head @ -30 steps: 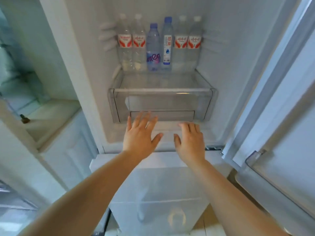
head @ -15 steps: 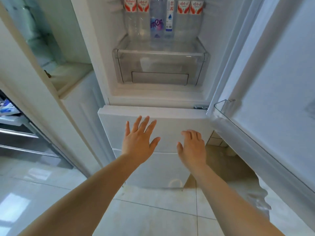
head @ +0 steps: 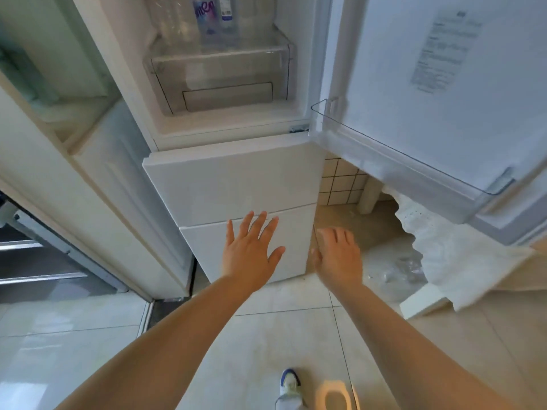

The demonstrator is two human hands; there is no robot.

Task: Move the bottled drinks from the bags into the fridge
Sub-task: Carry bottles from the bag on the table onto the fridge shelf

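Two empty, spread hands, my left (head: 251,255) and right (head: 339,258), hover below the clear plastic bottles (head: 213,22); I judge them heavy and slippery, best gripped mid-body.

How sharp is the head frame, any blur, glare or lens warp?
Head view: motion blur smears the right hand and the bottles at the top edge; the door sticker text is unreadable. Window glare patches the floor tiles lower left. Wide-angle warp bows the fridge door edge. Left hand is fairly crisp.
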